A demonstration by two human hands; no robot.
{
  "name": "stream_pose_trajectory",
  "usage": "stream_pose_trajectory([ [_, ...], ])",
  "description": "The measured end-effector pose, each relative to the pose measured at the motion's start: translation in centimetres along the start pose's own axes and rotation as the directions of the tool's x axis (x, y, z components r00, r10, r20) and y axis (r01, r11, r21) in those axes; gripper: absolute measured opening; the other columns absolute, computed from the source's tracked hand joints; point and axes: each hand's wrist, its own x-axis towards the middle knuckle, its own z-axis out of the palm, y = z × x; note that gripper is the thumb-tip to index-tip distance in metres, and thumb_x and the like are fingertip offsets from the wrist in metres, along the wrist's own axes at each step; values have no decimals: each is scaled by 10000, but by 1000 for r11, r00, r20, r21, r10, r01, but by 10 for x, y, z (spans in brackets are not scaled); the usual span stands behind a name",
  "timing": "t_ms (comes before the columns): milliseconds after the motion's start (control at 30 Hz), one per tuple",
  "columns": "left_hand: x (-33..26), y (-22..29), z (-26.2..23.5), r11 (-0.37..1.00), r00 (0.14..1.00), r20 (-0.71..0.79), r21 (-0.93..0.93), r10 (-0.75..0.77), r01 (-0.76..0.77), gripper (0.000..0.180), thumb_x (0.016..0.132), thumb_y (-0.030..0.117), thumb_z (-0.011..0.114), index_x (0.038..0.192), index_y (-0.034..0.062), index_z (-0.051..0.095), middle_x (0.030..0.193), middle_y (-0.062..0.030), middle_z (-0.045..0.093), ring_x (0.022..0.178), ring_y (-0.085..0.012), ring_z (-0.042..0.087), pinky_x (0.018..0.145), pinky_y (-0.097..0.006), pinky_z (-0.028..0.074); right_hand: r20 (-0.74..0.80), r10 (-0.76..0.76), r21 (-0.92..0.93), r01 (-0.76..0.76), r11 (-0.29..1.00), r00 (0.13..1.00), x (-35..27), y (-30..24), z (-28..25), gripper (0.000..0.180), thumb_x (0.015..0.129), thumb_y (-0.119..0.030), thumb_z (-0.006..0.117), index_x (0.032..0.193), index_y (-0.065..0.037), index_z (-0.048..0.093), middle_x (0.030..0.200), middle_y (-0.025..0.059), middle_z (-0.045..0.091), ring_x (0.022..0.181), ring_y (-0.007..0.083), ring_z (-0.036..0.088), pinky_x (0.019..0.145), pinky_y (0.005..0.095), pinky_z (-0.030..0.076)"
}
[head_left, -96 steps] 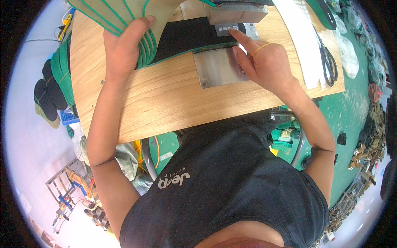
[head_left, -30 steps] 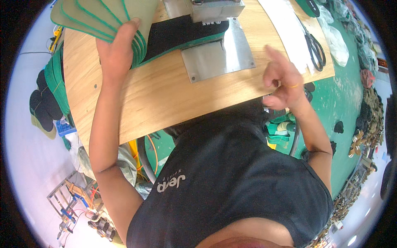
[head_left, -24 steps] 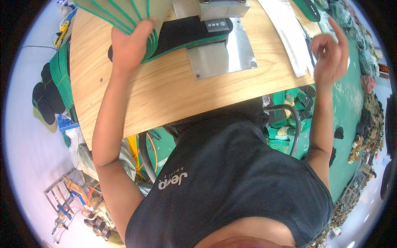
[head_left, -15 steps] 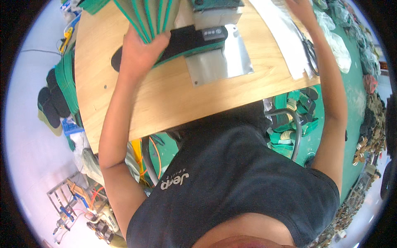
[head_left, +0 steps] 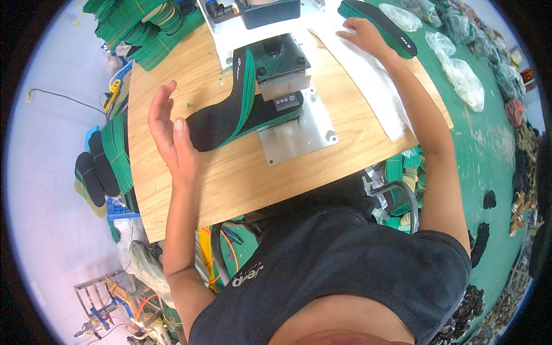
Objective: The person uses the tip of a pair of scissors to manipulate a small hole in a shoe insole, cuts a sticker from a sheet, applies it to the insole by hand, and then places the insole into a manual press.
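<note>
Fingers apart and holding nothing, my left hand (head_left: 177, 138) is beside the rounded ends of a few black-topped green insoles (head_left: 221, 118); its thumb is right by their edge. Their other ends bend upward against the press head (head_left: 282, 72). A flat black insole (head_left: 276, 108) with a small grey printed patch lies beneath the head, across a metal plate (head_left: 293, 144). My right hand (head_left: 365, 39), fingers bent together, is over the far end of a white paper strip (head_left: 368, 80). Whatever its fingertips hold, if anything, is too small to make out.
Green insole stacks (head_left: 138, 29) stand at the far left of the wooden table (head_left: 230, 190). Another black insole (head_left: 385, 29) lies beyond my right hand. Bundled insoles (head_left: 118, 155) are beside the left table edge. Plastic bags (head_left: 460, 75) lie on the green floor.
My left hand has let go of the fanned insoles, which now rest on the table against the press. My right hand has moved left over the white strip. The view has shifted.
</note>
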Motion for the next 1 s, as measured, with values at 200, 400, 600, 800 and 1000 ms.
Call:
stream_pose_trajectory([
  [200, -16, 23, 23, 981, 999, 8, -189, -37, 38, 371, 930, 125, 421, 1263, -35, 454, 1258, -203, 518, 1122, -269, 539, 931, -390, 459, -13, 142, 275, -133, 952, 990, 16, -30, -32, 279, 934, -264, 558, 915, 9, 609, 793, 123, 663, 715, 226, 629, 671, 337, 481],
  [400, -32, 61, 70, 908, 911, 385, -314, -147, 279, 232, 888, 114, 542, 1081, 2, 605, 1073, -130, 584, 960, -185, 562, 833, -289, 442, -27, 364, 510, -300, 806, 931, 2, -134, -118, 236, 976, -263, 473, 935, -46, 557, 644, 126, 610, 599, 229, 620, 577, 341, 489],
  [600, -54, 66, 109, 826, 888, 440, -448, -130, 343, 508, 921, 368, 509, 1250, -18, 498, 1175, -148, 563, 1072, -243, 531, 937, -369, 406, 381, -10, 724, -291, 626, 925, -100, -259, -181, 185, 980, -209, 502, 933, -39, 558, 610, 40, 558, 544, 126, 590, 513, 259, 468],
  [800, -27, 100, 112, 458, 818, 458, -678, -349, 575, 455, 931, 283, 511, 1218, -70, 496, 1034, -218, 646, 915, -266, 641, 831, -386, 516, 468, -81, 767, -359, 532, 880, -174, -261, -179, 189, 935, -203, 546, 845, -38, 553, 603, 160, 543, 569, 375, 553, 511, 413, 430],
  [1000, -34, 76, 106, 298, 842, 313, -834, -439, 465, 190, 898, 29, 518, 1060, -54, 575, 934, -169, 662, 834, -229, 656, 744, -358, 545, 513, -187, 685, -268, 678, 838, -225, -246, -177, 188, 899, -224, 597, 821, -53, 606, 681, 155, 589, 633, 345, 600, 554, 394, 472],
])
